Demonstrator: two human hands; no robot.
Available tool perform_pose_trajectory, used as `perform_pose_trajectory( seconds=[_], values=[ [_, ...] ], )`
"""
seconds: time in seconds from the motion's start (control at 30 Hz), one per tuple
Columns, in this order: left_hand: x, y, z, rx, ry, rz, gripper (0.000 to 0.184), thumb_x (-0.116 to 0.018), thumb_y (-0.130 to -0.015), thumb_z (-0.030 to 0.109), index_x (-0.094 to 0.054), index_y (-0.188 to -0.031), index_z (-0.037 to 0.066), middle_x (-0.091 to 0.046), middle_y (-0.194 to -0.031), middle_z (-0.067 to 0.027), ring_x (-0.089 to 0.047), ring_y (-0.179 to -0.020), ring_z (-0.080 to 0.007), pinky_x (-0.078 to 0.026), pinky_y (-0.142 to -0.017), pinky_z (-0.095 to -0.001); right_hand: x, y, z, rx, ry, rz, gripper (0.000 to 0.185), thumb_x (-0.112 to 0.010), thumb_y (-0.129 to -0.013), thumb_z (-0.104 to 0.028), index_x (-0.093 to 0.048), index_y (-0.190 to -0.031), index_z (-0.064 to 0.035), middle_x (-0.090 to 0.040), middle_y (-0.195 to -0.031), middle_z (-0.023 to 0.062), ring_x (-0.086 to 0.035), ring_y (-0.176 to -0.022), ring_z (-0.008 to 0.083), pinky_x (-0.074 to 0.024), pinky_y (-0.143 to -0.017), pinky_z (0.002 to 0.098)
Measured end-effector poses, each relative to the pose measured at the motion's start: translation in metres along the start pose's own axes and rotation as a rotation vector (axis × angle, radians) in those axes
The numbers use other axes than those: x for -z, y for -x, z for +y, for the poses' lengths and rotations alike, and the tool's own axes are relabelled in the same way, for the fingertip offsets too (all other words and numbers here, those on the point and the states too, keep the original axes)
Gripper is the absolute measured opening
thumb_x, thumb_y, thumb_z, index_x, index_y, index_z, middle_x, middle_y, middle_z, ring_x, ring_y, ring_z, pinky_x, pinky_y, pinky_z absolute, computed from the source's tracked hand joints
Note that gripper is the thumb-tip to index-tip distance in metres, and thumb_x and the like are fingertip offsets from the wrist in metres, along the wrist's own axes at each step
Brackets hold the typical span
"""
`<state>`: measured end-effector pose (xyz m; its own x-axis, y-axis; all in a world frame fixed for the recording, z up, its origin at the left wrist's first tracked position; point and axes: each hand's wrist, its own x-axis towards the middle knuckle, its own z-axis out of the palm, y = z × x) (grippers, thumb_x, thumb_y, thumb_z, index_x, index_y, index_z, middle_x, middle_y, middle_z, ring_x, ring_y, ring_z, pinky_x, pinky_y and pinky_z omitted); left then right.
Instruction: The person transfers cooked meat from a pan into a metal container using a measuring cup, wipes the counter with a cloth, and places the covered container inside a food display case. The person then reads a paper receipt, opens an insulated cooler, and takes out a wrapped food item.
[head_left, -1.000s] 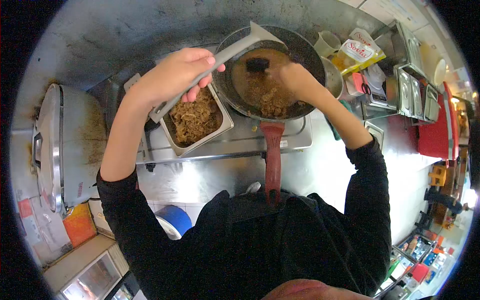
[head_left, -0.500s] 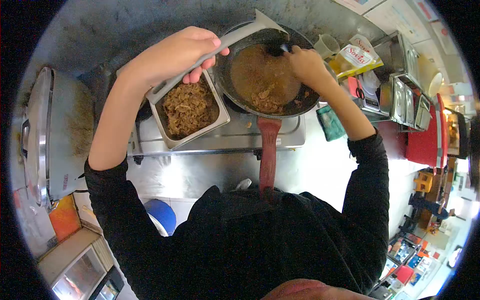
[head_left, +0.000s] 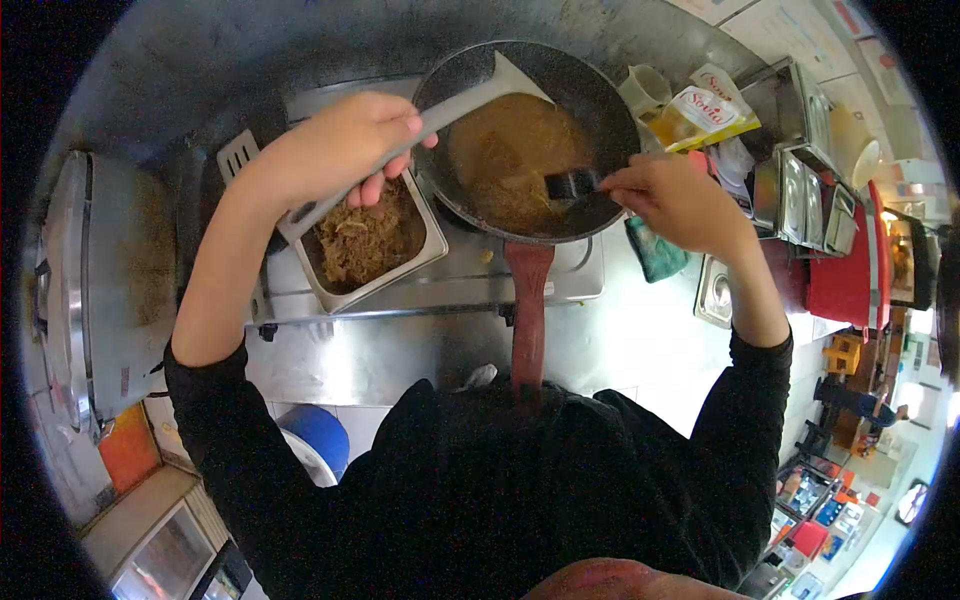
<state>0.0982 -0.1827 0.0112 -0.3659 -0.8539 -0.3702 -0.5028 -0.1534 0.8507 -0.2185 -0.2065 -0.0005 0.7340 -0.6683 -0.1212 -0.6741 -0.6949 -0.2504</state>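
My left hand (head_left: 375,135) is closed around the handle of a grey spatula (head_left: 470,97), whose wide end reaches over the far side of the frying pan (head_left: 605,95). In my right hand (head_left: 675,195), the fingers pinch a small black scoop (head_left: 572,185) at the pan's right side, low over the food. Brown liquid (head_left: 510,135) with soft shreds of food fills the pan's bottom. The pan's red handle (head_left: 528,310) points toward my body. Below my left hand, a square metal container (head_left: 435,235) holds brown shredded food (head_left: 365,245).
The pan and container stand on a metal stove (head_left: 470,270). A slotted turner (head_left: 238,155) lies at left, beside a large lidded metal appliance (head_left: 120,270). On the right are a clear jug (head_left: 645,88), a yellow-white packet (head_left: 705,110), a green cloth (head_left: 657,250) and metal trays (head_left: 795,195).
My right hand has moved toward me and right, bringing the black scoop from the pan's far side to its near right. The spatula has shifted slightly left and down.
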Motion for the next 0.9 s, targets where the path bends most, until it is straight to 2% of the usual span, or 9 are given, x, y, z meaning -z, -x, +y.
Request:
perform_pose_trajectory(
  seconds=[0.07,0.2,0.33,0.43,0.53,0.57,0.77,0.87,0.9],
  values=[
    [0.000,0.004,0.003,0.022,-0.013,-0.007,0.030,-0.038,-0.093,0.029,-0.053,-0.098,0.004,-0.042,-0.060,0.0027,-0.041,-0.039,-0.0046,-0.036,-0.037,-0.0179,0.011,0.006,0.001,-0.079,-0.031,-0.058,0.020,-0.051,-0.079,-0.019,-0.062,-0.071,-0.0061,-0.061,-0.072,0.0165,-0.059,-0.072,0.0347,-0.0472,-0.066,0.0432],
    [0.002,0.005,0.005,0.044,-0.016,-0.028,0.029,-0.036,-0.094,0.026,-0.052,-0.101,0.003,-0.042,-0.062,0.0022,-0.040,-0.039,-0.0051,-0.036,-0.037,-0.0179,-0.026,-0.013,0.008,0.025,-0.021,-0.216,0.022,-0.051,-0.081,-0.022,-0.064,-0.076,-0.0052,-0.061,-0.072,0.0184,-0.058,-0.070,0.0373,-0.0468,-0.064,0.0452],
    [0.000,0.008,0.008,0.093,0.006,-0.024,0.028,-0.034,-0.094,0.025,-0.051,-0.101,0.003,-0.043,-0.062,0.0019,-0.040,-0.039,-0.0048,-0.035,-0.037,-0.0179,-0.026,-0.021,0.012,0.014,-0.110,0.033,0.021,-0.052,-0.080,-0.023,-0.063,-0.075,-0.0054,-0.060,-0.070,0.0194,-0.058,-0.068,0.0383,-0.0469,-0.063,0.0456],
    [0.001,0.009,0.010,0.116,-0.012,-0.007,0.029,-0.036,-0.093,0.025,-0.051,-0.101,0.003,-0.043,-0.062,0.0019,-0.040,-0.039,-0.0050,-0.035,-0.037,-0.0180,-0.013,-0.020,-0.006,0.063,-0.291,-0.013,0.020,-0.051,-0.079,-0.022,-0.064,-0.075,-0.0069,-0.060,-0.069,0.0190,-0.058,-0.068,0.0380,-0.0472,-0.063,0.0457],
    [0.001,0.007,0.012,0.111,-0.030,-0.005,0.031,-0.035,-0.093,0.025,-0.052,-0.101,0.000,-0.044,-0.062,0.0010,-0.044,-0.040,-0.0065,-0.038,-0.039,-0.0202,-0.053,-0.030,-0.023,0.082,-0.282,0.002,0.018,-0.052,-0.077,-0.020,-0.064,-0.077,-0.0079,-0.060,-0.069,0.0174,-0.059,-0.067,0.0373,-0.0478,-0.062,0.0452],
    [0.001,0.007,0.014,0.106,-0.036,-0.003,0.033,-0.035,-0.093,0.025,-0.052,-0.101,-0.002,-0.045,-0.063,0.0005,-0.045,-0.041,-0.0072,-0.039,-0.040,-0.0213,-0.068,-0.033,-0.019,0.040,-0.118,0.045,0.016,-0.052,-0.075,-0.019,-0.064,-0.077,-0.0077,-0.060,-0.067,0.0171,-0.059,-0.065,0.0368,-0.0482,-0.060,0.0451],
    [0.003,0.014,0.020,0.096,-0.065,0.016,0.032,-0.035,-0.093,0.024,-0.052,-0.100,-0.002,-0.045,-0.063,0.0005,-0.047,-0.043,-0.0073,-0.040,-0.041,-0.0212,-0.035,-0.026,-0.007,0.017,-0.126,0.266,0.017,-0.049,-0.076,-0.018,-0.061,-0.070,-0.0064,-0.059,-0.064,0.0178,-0.060,-0.062,0.0358,-0.0487,-0.058,0.0463],
    [0.005,0.012,0.014,0.072,-0.055,-0.027,0.032,-0.035,-0.093,0.024,-0.052,-0.099,-0.002,-0.045,-0.063,0.0002,-0.047,-0.043,-0.0073,-0.040,-0.042,-0.0214,-0.056,-0.037,0.016,-0.091,0.133,0.293,0.016,-0.049,-0.076,-0.017,-0.062,-0.071,-0.0077,-0.060,-0.064,0.0175,-0.061,-0.063,0.0346,-0.0490,-0.057,0.0457],
    [0.004,0.009,0.011,0.046,-0.053,-0.016,0.031,-0.035,-0.093,0.025,-0.053,-0.099,0.000,-0.044,-0.062,0.0008,-0.045,-0.042,-0.0064,-0.039,-0.040,-0.0203,-0.055,-0.042,0.010,-0.180,0.223,0.115,0.022,-0.050,-0.078,-0.013,-0.064,-0.094,-0.0038,-0.061,-0.077,0.0172,-0.060,-0.072,0.0338,-0.0469,-0.065,0.0424]
  ],
)
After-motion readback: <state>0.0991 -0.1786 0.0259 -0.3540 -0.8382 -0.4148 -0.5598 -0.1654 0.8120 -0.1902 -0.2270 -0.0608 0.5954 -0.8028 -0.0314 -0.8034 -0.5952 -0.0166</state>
